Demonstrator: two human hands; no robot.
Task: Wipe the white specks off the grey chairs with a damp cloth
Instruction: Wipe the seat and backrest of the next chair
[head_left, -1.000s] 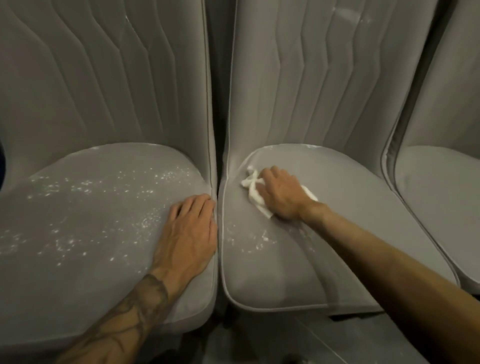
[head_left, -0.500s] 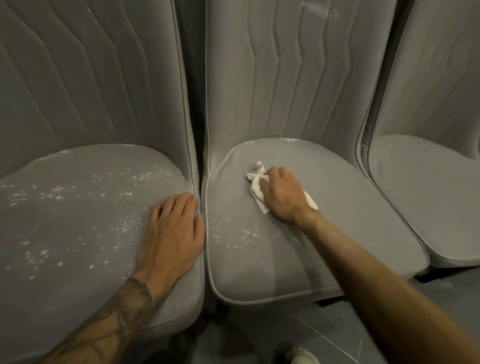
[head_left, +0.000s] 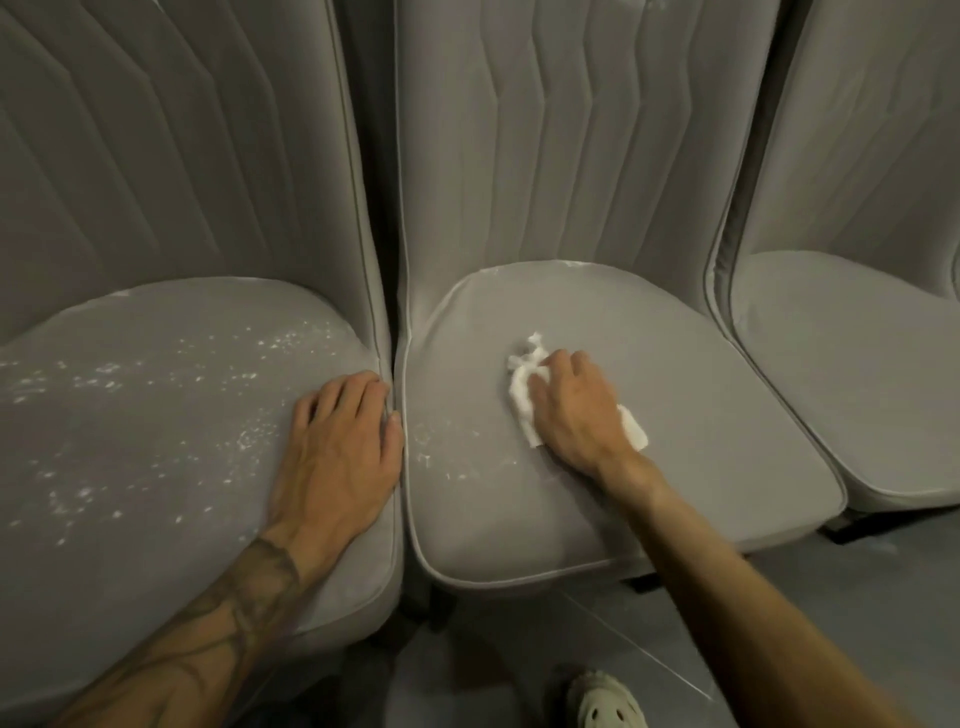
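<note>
Curled over the wadded white cloth, the right hand presses it onto the middle chair's seat. The faint white specks left on that seat lie to the cloth's left and a little nearer the front edge, between the two hands, so I'd guess the next stroke drags leftward and toward the person. Meanwhile the left hand lies flat, holding nothing, at the edge of the left chair's seat, which is thickly speckled and looks unwiped.

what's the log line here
right hand: holds cloth on middle seat | left hand: flat on left seat | specks: both seats
</note>
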